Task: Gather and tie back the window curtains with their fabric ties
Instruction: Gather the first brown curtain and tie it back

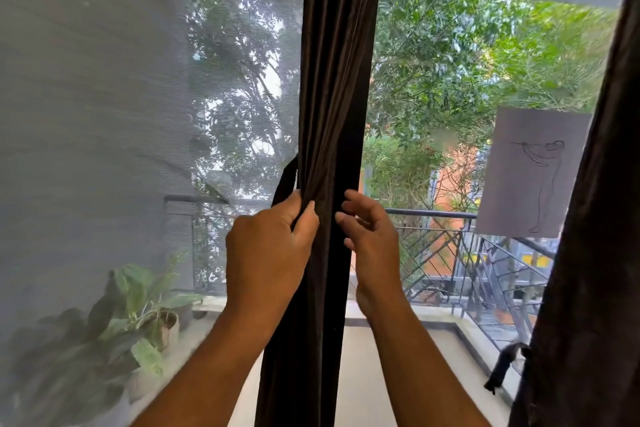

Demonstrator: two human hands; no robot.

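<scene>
Two hands: both raised at the gathered dark curtain [329,114] in the middle of the head view.
Left hand [270,250]: fingers curled round the left edge of the bunched folds, thumb pressed across the front; it grips the curtain, and a dark fabric tie [285,184] runs up from beside its fingers along the curtain's left side.
Right hand [372,239]: at the curtain's right edge, fingers loosely bent and spread, fingertips [341,217] touching the fabric; whether they pinch anything cannot be told.
Curtain position: hangs upright from top to bottom of the view, between a sheer mesh panel [104,114] on the left and clear glass on the right.
Second curtain [595,253]: dark, at the far right edge, with its own tie [504,371] dangling loose on its left side.
Window glass: a paper sheet with a line drawing [530,173] is stuck near the right curtain.
Outside: balcony railing [433,215], potted plants [138,302] at lower left, trees beyond.
</scene>
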